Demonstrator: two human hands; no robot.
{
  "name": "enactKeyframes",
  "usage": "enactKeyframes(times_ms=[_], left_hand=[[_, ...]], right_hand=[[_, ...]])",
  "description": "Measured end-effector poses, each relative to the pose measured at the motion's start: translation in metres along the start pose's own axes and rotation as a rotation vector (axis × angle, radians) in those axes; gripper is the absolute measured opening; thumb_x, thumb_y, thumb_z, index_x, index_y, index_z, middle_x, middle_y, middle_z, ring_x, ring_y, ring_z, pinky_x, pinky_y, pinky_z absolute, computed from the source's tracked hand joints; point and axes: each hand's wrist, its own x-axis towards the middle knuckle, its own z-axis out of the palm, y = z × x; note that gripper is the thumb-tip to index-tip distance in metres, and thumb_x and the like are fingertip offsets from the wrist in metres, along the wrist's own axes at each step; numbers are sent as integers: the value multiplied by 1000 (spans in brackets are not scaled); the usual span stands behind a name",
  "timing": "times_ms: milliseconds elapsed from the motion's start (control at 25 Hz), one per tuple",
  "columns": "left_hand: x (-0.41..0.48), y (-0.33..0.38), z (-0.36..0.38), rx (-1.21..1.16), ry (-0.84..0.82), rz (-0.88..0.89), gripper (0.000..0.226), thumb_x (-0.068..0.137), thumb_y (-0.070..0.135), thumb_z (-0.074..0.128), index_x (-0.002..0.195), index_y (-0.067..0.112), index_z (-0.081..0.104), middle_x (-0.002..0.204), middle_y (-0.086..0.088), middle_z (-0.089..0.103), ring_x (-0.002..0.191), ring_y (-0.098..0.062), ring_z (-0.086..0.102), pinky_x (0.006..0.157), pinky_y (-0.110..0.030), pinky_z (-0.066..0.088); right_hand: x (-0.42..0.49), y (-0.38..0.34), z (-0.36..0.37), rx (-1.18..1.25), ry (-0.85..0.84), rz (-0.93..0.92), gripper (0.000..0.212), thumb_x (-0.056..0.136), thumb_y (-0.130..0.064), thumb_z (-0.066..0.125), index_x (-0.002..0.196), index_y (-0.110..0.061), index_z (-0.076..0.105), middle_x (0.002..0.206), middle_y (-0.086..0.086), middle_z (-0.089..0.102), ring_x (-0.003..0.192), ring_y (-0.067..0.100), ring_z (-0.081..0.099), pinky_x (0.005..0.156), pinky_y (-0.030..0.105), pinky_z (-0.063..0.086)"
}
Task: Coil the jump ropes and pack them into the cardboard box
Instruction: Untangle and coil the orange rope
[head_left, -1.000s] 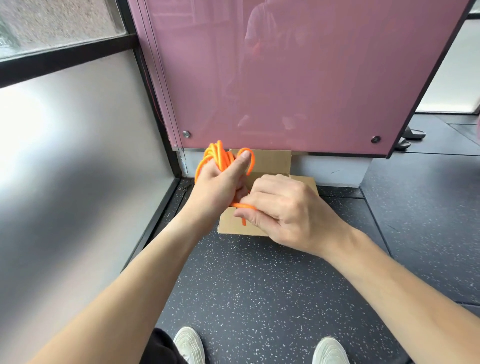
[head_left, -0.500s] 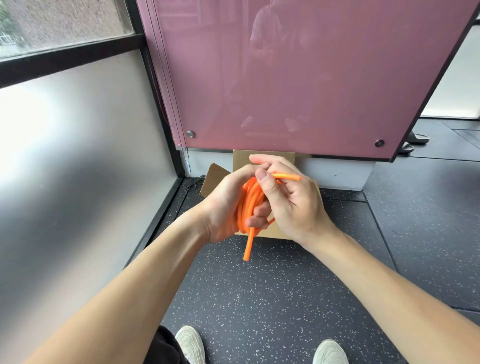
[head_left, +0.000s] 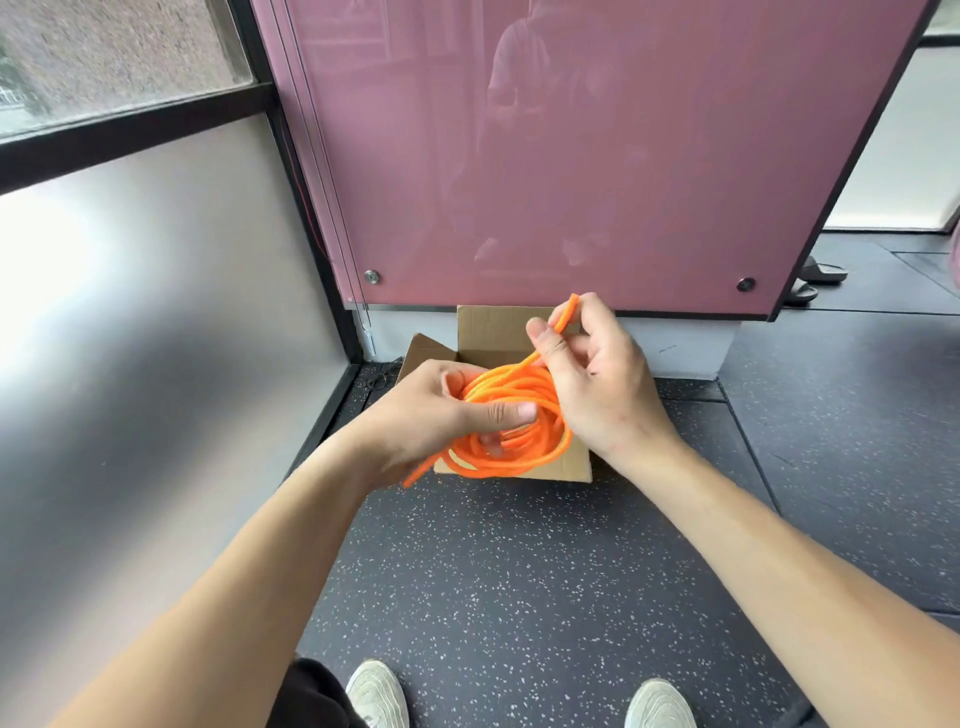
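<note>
Nearest us, pale trainers (head_left: 376, 693) are standing on the dark speckled rubber floor (head_left: 519, 571). Above it we are holding the bright orange cord jump rope (head_left: 524, 441) in the air, over the open brown cardboard box (head_left: 488, 327) and not yet inside it. Our left hand (head_left: 431, 415) is gripping the bundle, fingers curled under the loops, thumb pressing across them. Our right hand (head_left: 597, 384) is pinching one loose end (head_left: 563, 317) between thumb and forefinger, raised clear of the coil. We are judging the coiling nearly finished: this end and a second tail (head_left: 418, 474) are waiting to be secured, and packing is left. Our hands and the coil are hiding the box's inside, so we cannot tell whether other ropes are lying there; no handles are showing. Beyond, a glossy mauve panel (head_left: 571, 156) is giving only a blurred reflection.
</note>
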Motion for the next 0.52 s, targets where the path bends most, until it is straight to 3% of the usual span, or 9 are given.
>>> enactKeyframes(times_ms=[120, 200, 280, 400, 520], left_hand=[[3, -4, 3, -14, 35, 105, 16, 72, 31, 87, 76, 20, 77, 67, 0, 67, 56, -13, 55, 56, -28, 53], [4, -4, 6, -69, 26, 162, 9, 79, 27, 79, 74, 21, 75, 61, 1, 60, 48, -10, 49, 50, -23, 46], [5, -2, 6, -211, 4, 135, 18, 82, 23, 75, 64, 23, 72, 49, 11, 45, 39, -2, 36, 43, -16, 35], [2, 8, 11, -340, 35, 92, 30, 83, 27, 72, 53, 21, 68, 47, 15, 30, 40, -1, 21, 39, -14, 22], [1, 24, 22, -485, 133, 67, 61, 103, 15, 48, 44, 12, 62, 38, 13, 42, 29, 2, 35, 30, -12, 31]], right_hand=[[1, 5, -2, 164, 14, 216, 22, 101, -32, 58, 89, -14, 52, 55, -3, 64, 49, 12, 56, 58, 32, 48], [5, 1, -4, 388, -13, 415, 15, 99, -24, 63, 86, -17, 59, 61, -3, 65, 51, 16, 55, 56, 31, 48], [8, -5, -8, 549, -65, 578, 6, 92, -14, 70, 89, -13, 66, 71, 5, 68, 51, 16, 59, 50, 26, 52], [7, -4, -10, 687, -106, 699, 25, 84, -1, 74, 103, -12, 62, 72, 8, 70, 50, 14, 63, 47, 24, 53], [0, -6, 1, 664, -220, 764, 15, 89, 0, 67, 103, 2, 69, 80, 16, 74, 61, 19, 69, 61, 27, 61]])
